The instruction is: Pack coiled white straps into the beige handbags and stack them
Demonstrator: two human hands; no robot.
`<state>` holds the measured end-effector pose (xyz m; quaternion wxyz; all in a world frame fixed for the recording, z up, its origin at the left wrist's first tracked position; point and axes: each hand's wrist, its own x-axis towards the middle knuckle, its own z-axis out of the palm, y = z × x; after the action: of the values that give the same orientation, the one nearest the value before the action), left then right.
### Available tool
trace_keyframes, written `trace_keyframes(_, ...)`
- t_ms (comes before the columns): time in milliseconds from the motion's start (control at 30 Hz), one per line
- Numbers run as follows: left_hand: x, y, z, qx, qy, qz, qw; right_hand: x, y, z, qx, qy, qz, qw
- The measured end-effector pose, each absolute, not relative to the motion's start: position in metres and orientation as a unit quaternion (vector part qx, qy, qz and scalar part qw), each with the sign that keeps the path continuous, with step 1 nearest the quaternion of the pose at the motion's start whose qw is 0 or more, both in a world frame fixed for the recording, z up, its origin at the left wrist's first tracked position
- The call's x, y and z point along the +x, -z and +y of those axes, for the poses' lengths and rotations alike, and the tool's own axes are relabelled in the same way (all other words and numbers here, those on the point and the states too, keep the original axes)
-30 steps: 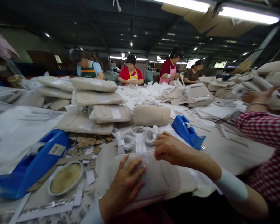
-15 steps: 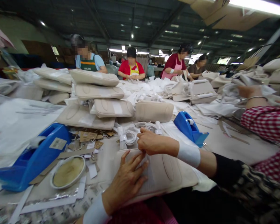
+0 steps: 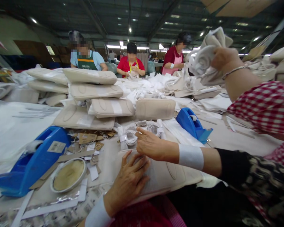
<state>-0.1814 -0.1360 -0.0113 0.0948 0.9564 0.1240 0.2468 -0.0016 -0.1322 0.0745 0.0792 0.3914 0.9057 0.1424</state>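
A beige handbag (image 3: 163,176) lies flat in front of me, with white-wrapped straps (image 3: 130,138) coiled along its far edge. My left hand (image 3: 130,181) rests on the bag's near face, fingers spread. Just beyond it, my right hand (image 3: 152,146) is at the bag's far edge beside the coils. Its fingers are curled together; what they pinch, if anything, is hidden. Both my wrists are wrapped in pale bands.
Beige bags (image 3: 97,91) are stacked ahead. Blue tape dispensers stand left (image 3: 35,160) and right (image 3: 193,125). A round tub of yellowish paste (image 3: 69,175) sits beside cardboard tags (image 3: 87,138). At right, a co-worker's hand (image 3: 226,58) holds up a wrapped bag (image 3: 207,58). Other people work opposite.
My right hand has shifted slightly at the bag's far edge; my left hand stays on the bag. The co-worker's hand at right has lifted a wrapped bag up and to the left.
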Motion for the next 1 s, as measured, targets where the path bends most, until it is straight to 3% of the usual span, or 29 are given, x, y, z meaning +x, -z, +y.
trace_keyframes(167,-0.181,0.01,-0.137,0.956,-0.252,0.122,0.088,0.006,-0.073,-0.122,0.381,-0.173,0.905,0.08)
trace_keyframes(433,-0.182,0.013,-0.135,0.963,-0.237,0.117,0.053,0.051,-0.064,-0.073,0.419,-0.094,0.899,0.085)
trace_keyframes(733,-0.188,0.015,-0.133,0.973,-0.194,0.117,0.04,0.065,-0.054,-0.125,0.685,-0.149,0.677,-0.224)
trace_keyframes(800,-0.189,0.014,-0.132,0.972,-0.196,0.117,0.05,0.074,-0.034,-0.151,0.715,-0.047,0.591,-0.371)
trace_keyframes(833,-0.189,0.013,-0.132,0.971,-0.199,0.117,0.056,0.077,-0.023,-0.162,0.731,0.001,0.55,-0.404)
trace_keyframes(1000,-0.19,0.015,-0.132,0.962,-0.236,0.123,0.067,0.079,0.013,-0.186,0.758,0.238,0.435,-0.423)
